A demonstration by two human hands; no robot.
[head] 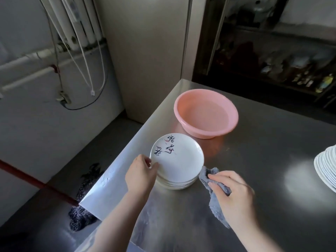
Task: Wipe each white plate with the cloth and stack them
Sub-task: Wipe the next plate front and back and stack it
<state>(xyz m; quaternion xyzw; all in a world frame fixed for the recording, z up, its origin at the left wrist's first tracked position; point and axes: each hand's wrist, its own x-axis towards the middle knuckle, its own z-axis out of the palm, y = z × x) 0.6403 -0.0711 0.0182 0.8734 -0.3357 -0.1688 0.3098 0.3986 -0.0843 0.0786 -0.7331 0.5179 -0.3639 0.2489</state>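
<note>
A stack of several white plates (179, 160) stands near the left edge of the steel table; the top plate bears black brush writing and pink marks. My left hand (141, 174) grips the near-left rim of the top plate, thumb on its face. My right hand (234, 195) rests on the table just right of the stack, closed on a grey cloth (211, 190) whose upper end touches the stack's side and whose tail trails toward me. A second stack of white plates (327, 168) shows at the right edge, partly cut off.
A pink plastic basin (206, 113) sits behind the near stack. The steel table (263, 153) drops off on the left to the floor, where a dark mat lies. Pipes and cables run along the left wall. Dark shelving stands behind the table.
</note>
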